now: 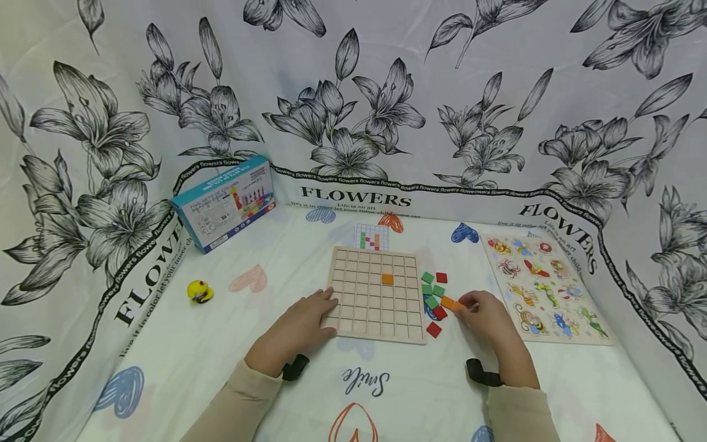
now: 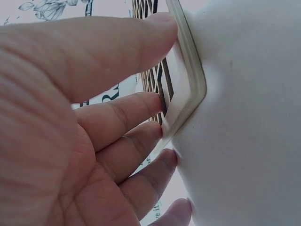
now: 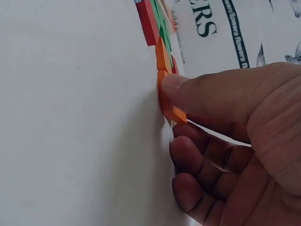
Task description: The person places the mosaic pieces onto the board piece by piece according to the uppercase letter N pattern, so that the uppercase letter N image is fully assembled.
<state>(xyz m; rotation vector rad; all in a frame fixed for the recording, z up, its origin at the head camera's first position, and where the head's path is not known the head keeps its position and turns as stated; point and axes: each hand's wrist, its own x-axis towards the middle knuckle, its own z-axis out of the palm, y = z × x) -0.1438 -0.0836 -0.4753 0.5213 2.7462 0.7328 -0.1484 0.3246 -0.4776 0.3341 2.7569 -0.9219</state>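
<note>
Left hand: the left hand (image 1: 306,322) is resting its extended fingers along the left edge of the wooden grid board (image 1: 372,310), the thumb lying toward the near corner; it is gripping nothing firmly.
Right hand: the right hand (image 1: 487,319) is pinching an orange tile (image 3: 163,92) between thumb and fingers, low over the desk (image 1: 298,255).
Grid board: it is lying flat in the middle of the desk, and one placed orange tile (image 1: 388,279) is sitting in a cell of its upper right part.
Loose tiles: green tiles (image 1: 439,290), red tiles (image 1: 434,329) and another orange tile (image 1: 447,302) are lying in a cluster just right of the board, the orange one lying just beside the pinched one.
Pattern card: the card (image 1: 364,229) is lying at the board's far edge, showing coloured squares.
Farther right: an insect puzzle (image 1: 525,256) is lying flat.
Farther left: a yellow toy duck (image 1: 197,288) is sitting near a blue-topped box (image 1: 221,205).
Wrists: both are wearing black straps (image 1: 295,368).
</note>
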